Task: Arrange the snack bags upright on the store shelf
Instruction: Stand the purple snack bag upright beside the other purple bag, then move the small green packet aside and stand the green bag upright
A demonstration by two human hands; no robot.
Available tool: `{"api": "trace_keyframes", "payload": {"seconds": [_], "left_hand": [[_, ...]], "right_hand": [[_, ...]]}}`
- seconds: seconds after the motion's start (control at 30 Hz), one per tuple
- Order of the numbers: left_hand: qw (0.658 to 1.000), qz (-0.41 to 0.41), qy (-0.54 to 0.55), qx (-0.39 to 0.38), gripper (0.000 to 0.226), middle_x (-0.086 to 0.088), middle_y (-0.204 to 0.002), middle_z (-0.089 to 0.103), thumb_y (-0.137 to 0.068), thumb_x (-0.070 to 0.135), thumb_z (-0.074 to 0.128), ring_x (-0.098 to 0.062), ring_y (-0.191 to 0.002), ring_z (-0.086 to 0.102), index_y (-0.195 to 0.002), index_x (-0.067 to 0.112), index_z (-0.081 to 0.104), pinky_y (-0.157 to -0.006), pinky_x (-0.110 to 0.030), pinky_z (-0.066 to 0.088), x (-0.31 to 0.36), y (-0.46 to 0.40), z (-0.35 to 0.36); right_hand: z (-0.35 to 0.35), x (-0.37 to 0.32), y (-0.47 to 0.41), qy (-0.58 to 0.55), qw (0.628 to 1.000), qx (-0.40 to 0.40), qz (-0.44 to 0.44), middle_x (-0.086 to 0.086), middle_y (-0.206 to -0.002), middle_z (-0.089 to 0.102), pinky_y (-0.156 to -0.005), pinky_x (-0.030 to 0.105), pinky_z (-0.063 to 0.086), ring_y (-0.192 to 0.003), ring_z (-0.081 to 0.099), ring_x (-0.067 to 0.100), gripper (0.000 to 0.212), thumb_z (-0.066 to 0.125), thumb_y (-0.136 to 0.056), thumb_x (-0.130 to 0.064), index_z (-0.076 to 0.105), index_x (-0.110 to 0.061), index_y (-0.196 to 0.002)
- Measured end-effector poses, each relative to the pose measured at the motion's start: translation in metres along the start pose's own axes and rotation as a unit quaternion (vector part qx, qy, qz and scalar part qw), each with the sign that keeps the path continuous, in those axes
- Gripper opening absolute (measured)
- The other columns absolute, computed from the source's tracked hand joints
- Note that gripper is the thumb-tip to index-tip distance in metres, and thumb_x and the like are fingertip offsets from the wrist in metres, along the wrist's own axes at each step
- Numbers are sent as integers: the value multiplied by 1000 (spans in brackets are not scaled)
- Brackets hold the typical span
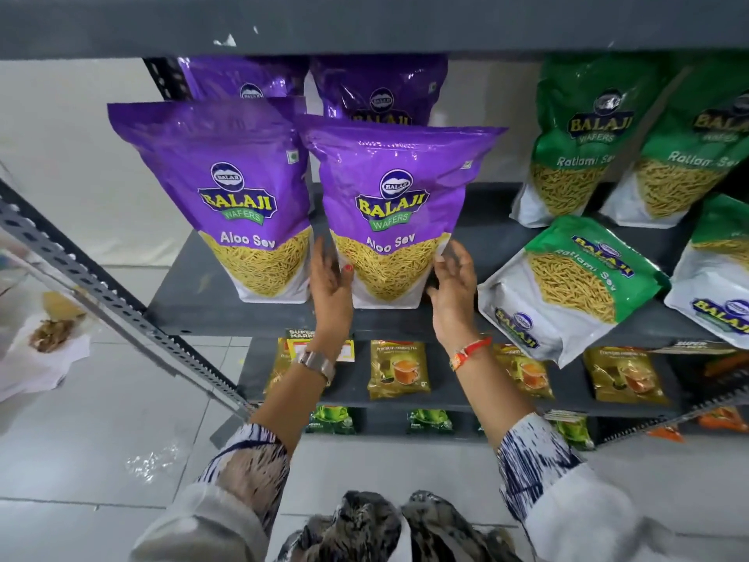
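A purple Aloo Sev bag point(391, 204) stands upright at the front of the grey shelf point(194, 306). My left hand point(330, 285) holds its lower left edge, thumb across the front and fingers beside it. My right hand point(454, 294) hovers at the bag's lower right corner with fingers spread, at most brushing it. A second purple bag point(239, 188) stands upright just to the left. Two more purple bags point(381, 91) stand behind. To the right, a green Ratlami Sev bag point(567, 285) lies tilted on the shelf front.
Two green bags point(575, 135) stand upright at the back right, and another point(713, 269) leans at the far right. The shelf above point(364, 22) hangs low over the bags. Tea packets point(399, 369) fill the lower shelf. A slotted metal post point(101, 294) slants at left.
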State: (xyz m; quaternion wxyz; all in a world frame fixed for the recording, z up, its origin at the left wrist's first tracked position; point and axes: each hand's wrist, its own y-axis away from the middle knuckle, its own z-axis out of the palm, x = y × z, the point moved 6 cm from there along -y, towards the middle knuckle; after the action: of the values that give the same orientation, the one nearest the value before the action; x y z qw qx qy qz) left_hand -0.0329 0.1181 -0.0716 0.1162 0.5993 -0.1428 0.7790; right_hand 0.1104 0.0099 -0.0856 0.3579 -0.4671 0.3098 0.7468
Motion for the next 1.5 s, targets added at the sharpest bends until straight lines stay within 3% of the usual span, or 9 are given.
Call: {"api": "trace_keyframes", "payload": {"seconds": [0.23, 0.37, 0.47, 0.57, 0.7, 0.8, 0.93, 1.23, 1.5], "left_hand": [[962, 181, -201, 37, 30, -6, -111, 43, -87, 0, 51, -25, -102, 52, -114, 13, 50, -83, -31, 47, 6, 73, 47], [961, 178, -191, -94, 27, 2, -107, 45, -86, 0, 50, -1, -88, 51, -107, 15, 54, -75, -16, 43, 14, 70, 125], [941, 109, -238, -216, 41, -16, -125, 47, -80, 5, 55, -22, -104, 55, -121, 6, 50, -84, -29, 47, -7, 47, 184], [925, -71, -264, -264, 61, -21, -138, 45, -81, 13, 67, -26, -118, 51, -133, 1, 38, -95, -33, 43, -27, 27, 226], [852, -297, -182, -391, 31, 9, -91, 75, -92, 33, 49, -5, -80, 70, -112, 12, 60, -74, -17, 54, -44, 34, 245], [809, -379, -164, -417, 31, -3, -89, 77, -77, 34, 67, -18, -83, 72, -97, 11, 73, -73, -26, 58, -60, 39, 242], [840, -312, -208, -393, 14, 2, -64, 75, -71, 10, 73, -14, -65, 71, -58, 13, 75, -58, -18, 56, -52, 51, 234], [916, -184, -155, -321, 41, 0, -88, 75, -51, -7, 80, -20, -88, 71, -86, 12, 70, -77, -31, 57, -10, 108, 200], [931, -127, -174, -294, 47, 13, -69, 74, -46, -10, 81, -2, -69, 70, -82, 15, 64, -56, -15, 53, 18, 123, 201]], "right_hand": [[-76, -76, 51, 50, 959, 161, -226, 16, -113, 60, -90, 22, 49, -105, 58, 19, 29, 53, -82, 1, 56, -18, -104], [-159, -88, 42, -12, 941, 272, -199, -1, -85, 65, -79, 33, 55, -79, 61, 6, 27, 53, -82, 4, 60, -22, -88], [-211, -70, 29, -61, 941, 323, -81, -14, -67, 59, -67, 17, 48, -63, 54, 0, 20, 59, -81, 1, 54, -14, -93], [-229, -38, 21, -63, 957, 258, 119, 9, -105, 63, -54, 23, 51, -84, 61, 18, 63, 73, -66, -39, 52, -9, -117], [-218, -32, 15, -38, 971, 120, 203, 14, -91, 59, -67, 35, 51, -83, 59, 24, 34, 62, -83, -42, 58, -12, -100], [-210, -45, 13, -56, 977, 64, 194, 7, -71, 66, -59, 32, 54, -65, 66, 20, 30, 70, -78, -33, 62, -8, -93], [-219, -58, 18, -49, 985, 33, 163, -5, -56, 70, -49, 27, 56, -59, 68, 12, 19, 72, -75, -6, 61, -8, -91], [-229, -100, 45, -25, 992, -73, 103, -7, -81, 76, -78, 28, 59, -87, 70, 9, 64, 78, -39, 2, 57, -14, -97], [-230, -134, 42, 51, 989, -130, 44, -5, -92, 75, -80, 26, 57, -96, 68, 12, 78, 90, -32, -13, 59, -17, -103]]}}
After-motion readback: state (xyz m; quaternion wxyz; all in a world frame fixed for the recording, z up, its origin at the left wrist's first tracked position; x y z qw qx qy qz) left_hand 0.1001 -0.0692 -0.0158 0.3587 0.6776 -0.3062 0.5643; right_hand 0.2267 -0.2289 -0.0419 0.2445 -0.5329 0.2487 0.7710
